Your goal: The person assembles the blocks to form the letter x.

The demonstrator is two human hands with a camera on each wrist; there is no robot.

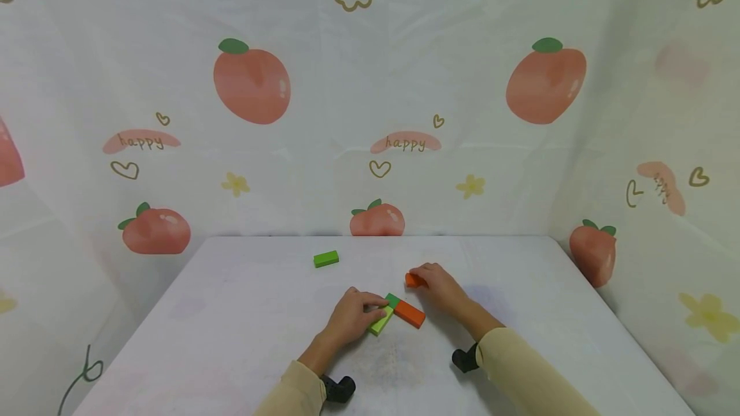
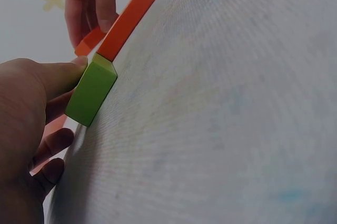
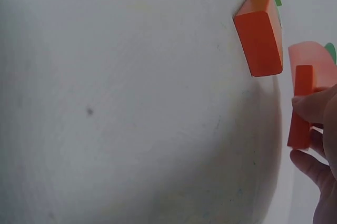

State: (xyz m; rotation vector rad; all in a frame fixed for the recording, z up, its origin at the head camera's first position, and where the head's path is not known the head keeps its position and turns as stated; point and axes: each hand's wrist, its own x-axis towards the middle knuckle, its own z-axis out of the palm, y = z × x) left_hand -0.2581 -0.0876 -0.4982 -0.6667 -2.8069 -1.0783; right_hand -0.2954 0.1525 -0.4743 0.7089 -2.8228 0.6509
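My left hand (image 1: 351,316) holds a light green block (image 1: 379,323) at the middle of the table, thumb and fingers on its left side. A darker green piece (image 1: 392,301) shows at the far end of that block. An orange block (image 1: 410,314) lies slanting to the right, its end touching the green. Beyond it, my right hand (image 1: 442,289) pinches a second orange block (image 1: 412,280), which the right wrist view shows between thumb and fingers. That block appears raised off the table and apart from the others.
Another green block (image 1: 326,259) lies alone toward the back of the white table (image 1: 243,313). A patterned cloth (image 1: 324,165) hangs behind and at the sides. Black wrist mounts (image 1: 340,390) stick out below both cuffs.
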